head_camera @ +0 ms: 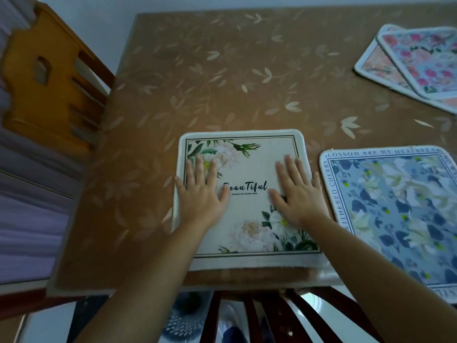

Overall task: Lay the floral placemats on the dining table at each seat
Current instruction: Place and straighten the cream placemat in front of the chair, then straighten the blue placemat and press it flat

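Placemats are the matter: both hands, left hand (201, 194) and right hand (298, 195), press spread and flat on the white placemat (247, 169), probably to smooth it square at the table (222, 70) edge.

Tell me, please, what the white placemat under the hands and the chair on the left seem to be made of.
The white placemat looks like soft, matte fabric or felt with a printed top: its pale border seems slightly fuzzy, without glare. The chair looks like wood in a smooth orange-brown finish, judging by its carved cut-outs and slats.
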